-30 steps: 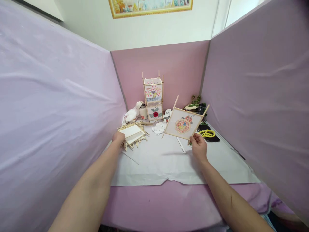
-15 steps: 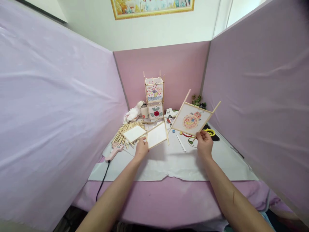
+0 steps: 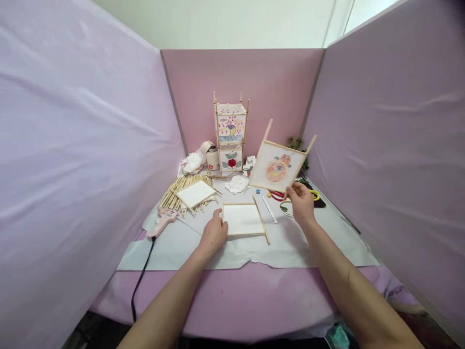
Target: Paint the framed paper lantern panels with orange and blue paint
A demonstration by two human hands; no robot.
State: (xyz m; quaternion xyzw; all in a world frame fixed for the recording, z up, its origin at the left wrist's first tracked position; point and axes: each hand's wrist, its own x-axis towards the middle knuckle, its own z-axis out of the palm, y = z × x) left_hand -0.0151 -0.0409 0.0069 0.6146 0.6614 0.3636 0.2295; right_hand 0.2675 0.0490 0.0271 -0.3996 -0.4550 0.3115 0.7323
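Observation:
My left hand (image 3: 214, 233) grips the left edge of a plain white panel (image 3: 243, 219) framed in thin wooden sticks, low over the white cloth; I cannot tell whether it rests flat. Raised at the right, a second framed panel (image 3: 277, 168) bears an orange and pink drawing and has two sticks jutting up from its top corners. My right hand (image 3: 301, 198) pinches it at the lower right corner. Another white framed panel (image 3: 196, 194) lies on a pile of wooden sticks (image 3: 181, 186) at the left.
A two-tier lantern-like box (image 3: 231, 131) with drawn sides stands at the back, beside a jar (image 3: 212, 159) and crumpled white cloth (image 3: 194, 161). A pink glue gun (image 3: 162, 223) with a black cord lies left. A white pen (image 3: 269, 211) and yellow-handled scissors (image 3: 315, 195) are at right.
The plain panel in my left hand has come down toward the cloth and turned level. The drawn panel in my right hand has shifted a little left. The view has tilted downward.

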